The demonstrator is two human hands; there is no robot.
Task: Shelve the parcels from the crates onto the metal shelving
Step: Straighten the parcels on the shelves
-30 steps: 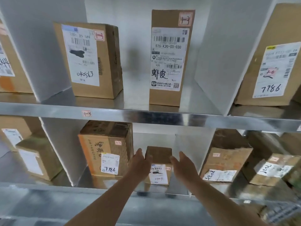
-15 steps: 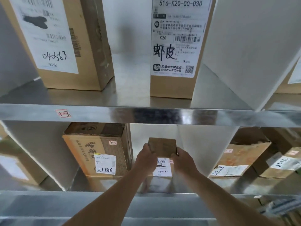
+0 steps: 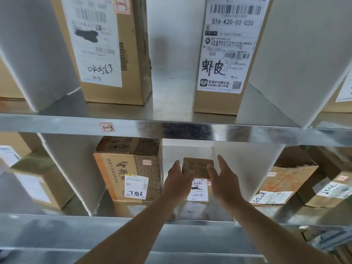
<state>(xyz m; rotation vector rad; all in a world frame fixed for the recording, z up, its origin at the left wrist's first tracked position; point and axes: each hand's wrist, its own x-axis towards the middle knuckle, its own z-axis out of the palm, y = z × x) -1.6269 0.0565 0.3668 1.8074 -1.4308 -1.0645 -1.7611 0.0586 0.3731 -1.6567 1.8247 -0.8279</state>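
Small parcel [image 3: 198,168] standing on the lower shelf [image 3: 190,219], near its front edge, between a big carton [image 3: 129,168] and a white divider [image 3: 245,168].

Left hand [image 3: 178,181] and right hand [image 3: 223,181] flanking it, fingers straight, grip released; touching the sides or just apart, hard to tell. Likely light, stiff cardboard, not slippery; best taken by the two opposite side faces. Smooth shiny metal underfoot, easy sliding. Tight bay, upper shelf [image 3: 171,126] low overhead, more labelled boxes in neighbouring bays.
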